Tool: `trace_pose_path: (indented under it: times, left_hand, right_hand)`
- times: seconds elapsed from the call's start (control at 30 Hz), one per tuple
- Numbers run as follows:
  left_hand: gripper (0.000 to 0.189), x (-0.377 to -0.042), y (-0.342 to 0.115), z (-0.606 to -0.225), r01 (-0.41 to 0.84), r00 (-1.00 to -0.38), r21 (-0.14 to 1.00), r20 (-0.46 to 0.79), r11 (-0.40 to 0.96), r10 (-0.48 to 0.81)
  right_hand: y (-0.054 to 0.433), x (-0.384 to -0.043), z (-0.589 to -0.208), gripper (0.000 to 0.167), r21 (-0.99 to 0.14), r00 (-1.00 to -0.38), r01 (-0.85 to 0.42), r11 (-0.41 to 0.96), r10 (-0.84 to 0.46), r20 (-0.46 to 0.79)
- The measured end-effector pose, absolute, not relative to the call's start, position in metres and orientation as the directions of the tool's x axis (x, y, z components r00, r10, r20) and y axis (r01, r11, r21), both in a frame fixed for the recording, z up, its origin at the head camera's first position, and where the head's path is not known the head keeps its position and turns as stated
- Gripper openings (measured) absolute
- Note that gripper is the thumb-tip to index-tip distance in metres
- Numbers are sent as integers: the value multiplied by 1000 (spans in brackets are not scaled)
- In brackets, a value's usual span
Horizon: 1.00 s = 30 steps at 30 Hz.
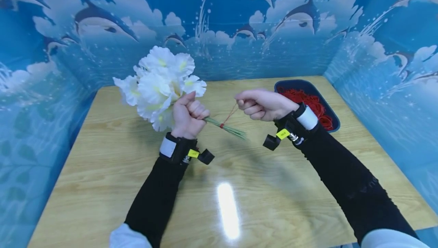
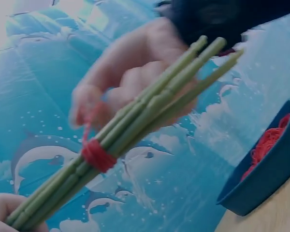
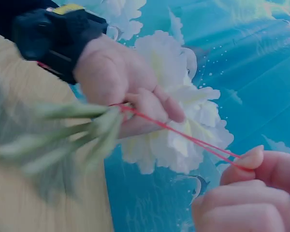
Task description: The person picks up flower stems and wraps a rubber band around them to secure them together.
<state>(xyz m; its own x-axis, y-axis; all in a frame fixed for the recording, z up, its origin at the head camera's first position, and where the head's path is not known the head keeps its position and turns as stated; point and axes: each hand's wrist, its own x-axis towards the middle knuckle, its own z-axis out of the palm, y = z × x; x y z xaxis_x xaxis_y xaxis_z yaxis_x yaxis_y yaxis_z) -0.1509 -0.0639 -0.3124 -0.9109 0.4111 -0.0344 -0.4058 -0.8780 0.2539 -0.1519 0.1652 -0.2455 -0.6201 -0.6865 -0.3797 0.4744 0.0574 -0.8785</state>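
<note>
My left hand (image 1: 189, 115) grips a bunch of white artificial flowers (image 1: 161, 84) by their green stems (image 2: 130, 121), blooms out to the left and stem ends pointing right. Below that hand, red string (image 2: 97, 155) is wound round the stems in a tight band. Between thumb and forefinger my right hand (image 1: 261, 104) pinches the string's free part, which runs taut as two strands (image 3: 183, 135) from the band. The right hand is raised over the table, a short way right of the stem ends.
A dark blue tray (image 1: 333, 115) filled with tangled red string (image 1: 304, 101) stands at the table's back right, behind the right wrist. The wooden table (image 1: 102, 187) is walled by a blue dolphin-print curtain (image 1: 219, 61). Both wrists carry strapped cameras.
</note>
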Motion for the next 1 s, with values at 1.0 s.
trace_pose_path:
  times: [1.0]
  left_hand:
    - [52,-167,-85,-319,-523,-812,-278,-124,-806,570]
  right_hand:
    - [153,-92,-316,31,-984,-911,-171,57,-390,136]
